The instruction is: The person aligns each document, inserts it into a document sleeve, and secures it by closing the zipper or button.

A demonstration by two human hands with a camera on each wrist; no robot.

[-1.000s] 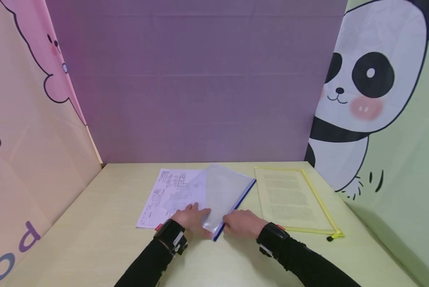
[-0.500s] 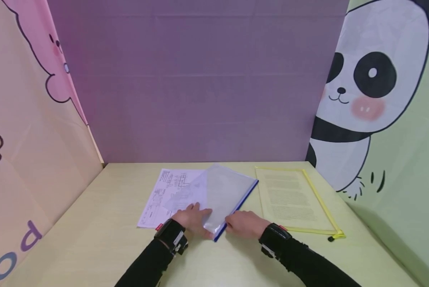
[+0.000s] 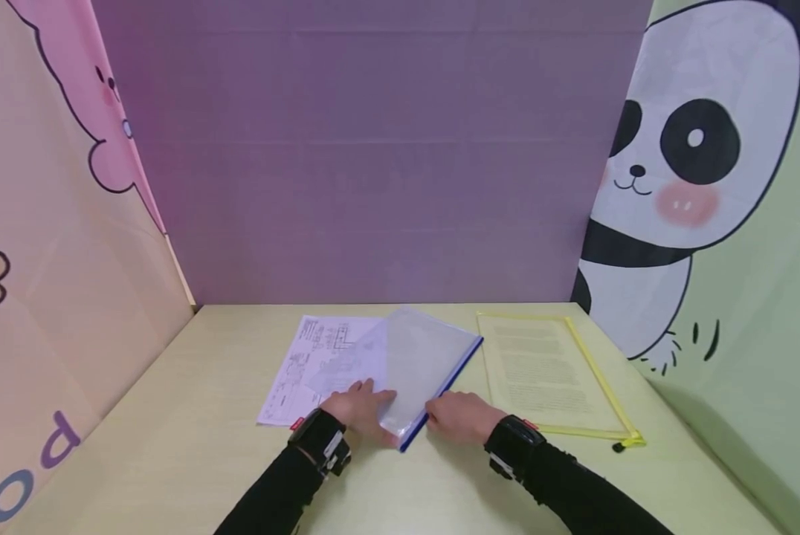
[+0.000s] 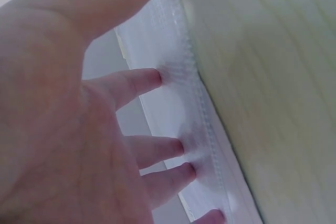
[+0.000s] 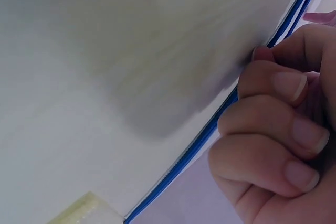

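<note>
A clear zip document bag with a blue zipper along its right side lies slanted on the table. Its left part overlaps a printed sheet. My left hand rests on the bag's near corner; in the left wrist view its spread fingers press the clear plastic close to the edge. My right hand pinches the blue zipper near its lower end. Seen from the right wrist, thumb and forefinger meet at the blue strip while the other fingers curl in. The zipper's pull is hidden.
To the right lies a yellow-edged zip document bag with a printed page inside and a black-tipped pull at its near corner. The pale wooden table meets a purple backdrop and printed side curtains.
My right hand has slid slightly up and right along the blue zipper. The left hand stays in place on the bag. The head view has shifted a little.
</note>
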